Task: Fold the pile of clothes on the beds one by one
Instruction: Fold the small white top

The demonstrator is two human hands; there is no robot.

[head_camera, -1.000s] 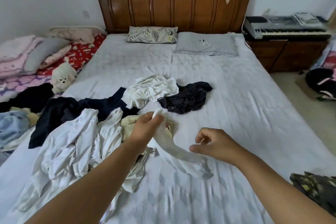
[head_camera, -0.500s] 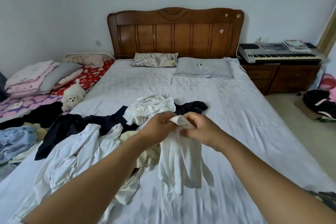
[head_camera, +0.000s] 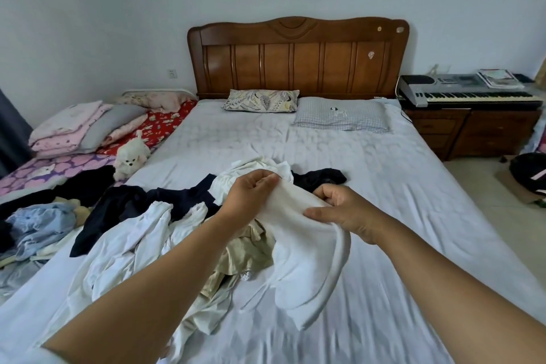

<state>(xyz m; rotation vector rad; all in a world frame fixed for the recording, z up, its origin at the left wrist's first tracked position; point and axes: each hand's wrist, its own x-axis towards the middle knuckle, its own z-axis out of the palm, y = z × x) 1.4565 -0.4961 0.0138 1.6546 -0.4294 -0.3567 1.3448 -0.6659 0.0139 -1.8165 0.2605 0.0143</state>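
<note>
Broadly, a wide bed with a pale grey-white quilted sheet (head_camera: 369,174) and a carved brown wooden headboard (head_camera: 298,59) fills the view. To its left lies a lower bed spread with purple and red patterned covers (head_camera: 59,168), carrying a stack of folded pink and grey bedding (head_camera: 76,130). Right of the headboard stands a dark wooden cabinet (head_camera: 472,130) with a grey electronic keyboard (head_camera: 466,91) on top. Across the near left of the big bed sprawls the loose pile of white, navy, black and beige clothes (head_camera: 165,233) (some of it spills onto the lower bed). Two pillows, one leaf-printed (head_camera: 261,100) and one blue checked (head_camera: 339,115), lie at the headboard. Over the pile's right edge a soft white garment (head_camera: 307,251) is held up, its lower part drooping onto the sheet. The left hand (head_camera: 251,195) pinches its top edge with curled fingers; the right hand (head_camera: 342,210) grips the cloth just beside it, thumb pressed on the fabric. A small white plush dog (head_camera: 131,155) sits between the beds.
</note>
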